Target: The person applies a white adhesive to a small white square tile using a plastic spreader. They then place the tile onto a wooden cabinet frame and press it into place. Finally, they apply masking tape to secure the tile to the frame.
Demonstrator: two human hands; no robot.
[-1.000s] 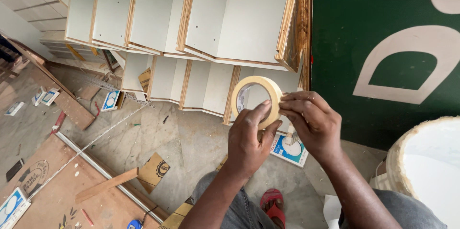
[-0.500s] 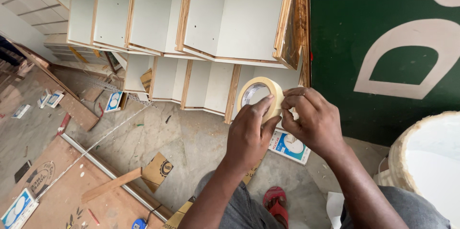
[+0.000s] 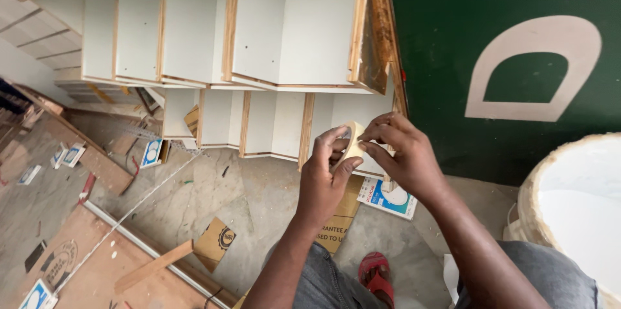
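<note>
The person holds a roll of tape (image 3: 352,143) with both hands, just above the middle of the view. The left hand (image 3: 326,180) is curled around the roll from the 7 o'clock side. Its thumb and fingers are bent and pinch the roll's edge, so this hand is closed on the tape. The right hand (image 3: 404,157) comes in from the 4 o'clock side. Its fingertips (image 3: 370,138) press on the top and side of the roll, and they are pinched tight too. The two hands touch each other at the roll.

The roll is pale yellow and stands almost edge-on to the camera, so only a thin strip of it shows. One second ago it faced the camera more, and its round hole showed like a ring. Now the ring is turned and mostly hidden by the fingers. Both hands have stayed in nearly the same spot.

Behind the tape, at 12 o'clock, white boards with wood edges (image 3: 259,31) lean in rows. At 2 o'clock there is a green board with a pale shape (image 3: 537,57). At 4 o'clock a white round tub (image 3: 569,199) sits near the right arm. Down at 6 o'clock a red sandal (image 3: 376,277) rests on the grey floor (image 3: 213,205), beside brown cardboard (image 3: 336,218).
</note>
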